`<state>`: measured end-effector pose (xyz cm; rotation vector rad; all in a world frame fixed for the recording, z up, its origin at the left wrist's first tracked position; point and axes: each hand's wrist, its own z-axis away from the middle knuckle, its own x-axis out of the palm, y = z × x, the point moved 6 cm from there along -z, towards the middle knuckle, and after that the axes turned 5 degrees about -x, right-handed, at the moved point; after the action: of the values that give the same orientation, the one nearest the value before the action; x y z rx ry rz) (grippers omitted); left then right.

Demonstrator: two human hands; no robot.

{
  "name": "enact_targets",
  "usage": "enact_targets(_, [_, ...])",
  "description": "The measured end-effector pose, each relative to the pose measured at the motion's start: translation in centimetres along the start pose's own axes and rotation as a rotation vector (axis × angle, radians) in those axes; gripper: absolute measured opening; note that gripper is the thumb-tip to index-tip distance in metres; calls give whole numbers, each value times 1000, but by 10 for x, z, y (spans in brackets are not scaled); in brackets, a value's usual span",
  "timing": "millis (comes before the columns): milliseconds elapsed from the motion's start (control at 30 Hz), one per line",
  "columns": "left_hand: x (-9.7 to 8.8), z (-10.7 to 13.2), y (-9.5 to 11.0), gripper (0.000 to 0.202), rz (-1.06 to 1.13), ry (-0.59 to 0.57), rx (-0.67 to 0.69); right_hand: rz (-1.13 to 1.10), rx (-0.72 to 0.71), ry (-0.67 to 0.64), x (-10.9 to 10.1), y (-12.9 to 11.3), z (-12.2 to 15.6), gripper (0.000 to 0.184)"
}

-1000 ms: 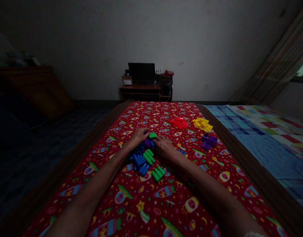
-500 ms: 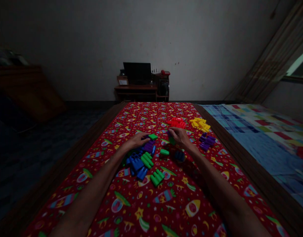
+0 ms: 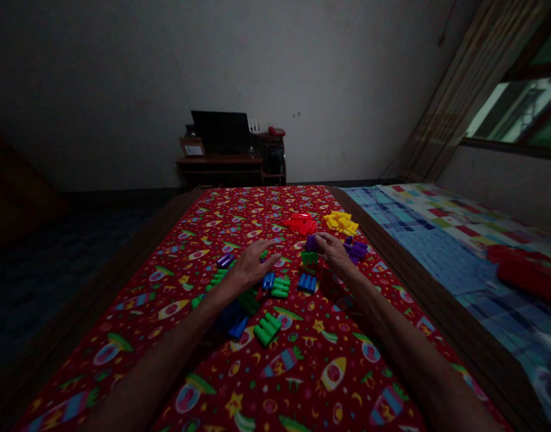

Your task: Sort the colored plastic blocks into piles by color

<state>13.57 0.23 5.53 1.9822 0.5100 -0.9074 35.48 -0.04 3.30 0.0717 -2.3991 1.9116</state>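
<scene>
My right hand (image 3: 334, 254) pinches a purple toy building block (image 3: 311, 243) between thumb and fingers. Just below that block is a green block (image 3: 309, 259); whether the two are joined I cannot tell. Over the mixed pile, my left hand (image 3: 255, 264) is open, thumb apart from the stretched fingers. A bit of green shows between them, apparently a block beneath the hand. Blue blocks (image 3: 238, 328) and green blocks (image 3: 217, 277) stick out around my left wrist, which hides part of the pile. Near the hands lie a blue block (image 3: 307, 283) and a three-tube green block (image 3: 267, 329).
Sorted heaps of red blocks (image 3: 301, 224), yellow blocks (image 3: 341, 222) and purple blocks (image 3: 357, 249) lie toward the far right of the red patterned cloth (image 3: 275, 396). A bed (image 3: 419, 240) with a red bag (image 3: 524, 270) stands right. A desk (image 3: 221, 161) with a monitor stands beyond.
The view has swung to the right. My left hand has opened wider over the pile, and a purple block now shows left of it. My right hand still holds its purple block.
</scene>
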Motion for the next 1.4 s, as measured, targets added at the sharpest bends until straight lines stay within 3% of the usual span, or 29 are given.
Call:
enact_targets(133, [27, 12, 27, 48, 182, -174, -86, -100, -24, -88, 47, -3, 14, 49])
enact_targets(233, [26, 13, 18, 35, 81, -154, -47, 93, -143, -145, 50, -20, 16, 36])
enact_targets(300, [14, 9, 0, 32, -39, -91, -15, 307, -258, -118, 32, -36, 12, 26])
enact_targets(433, [-15, -3, -49, 36, -255, 23, -89, 834, -372, 61, -34, -62, 2, 10])
enact_targets(567, [-18, -9, -87, 40, -339, -108, -248, 1234, -292, 117, -89, -64, 1, 17])
enact_targets(700, [-13, -10, -92, 34, -286, -172, -301, 1337, -150, 86, -119, -50, 1, 26])
enact_targets(800, [-17, -11, -90, 27, -209, -127, -326, 1300, -113, 35, -128, -40, 1, 27])
enact_targets(900, [-27, -10, -87, 26, -76, -65, -337, 1271, -164, 58, -130, -42, 0, 27])
enact_targets(1000, [-41, -9, -84, 31, 60, 3, -374, 1226, -258, 125, -121, -55, 0, 28])
enact_targets(1100, [-53, -7, -76, 38, 208, 76, -405, 1137, -322, 131, -93, -67, 2, 25])
enact_targets(1233, [-51, -6, -47, 47, 346, 75, -364, 873, -375, -84, -23, -63, 14, 25])
enact_targets(1333, [-34, -3, -13, 45, 376, 28, -264, 671, -394, -264, 33, -49, 31, 38])
enact_targets(1400, [-22, 1, 10, 38, 374, -18, -176, 571, -392, -346, 58, -40, 41, 45])
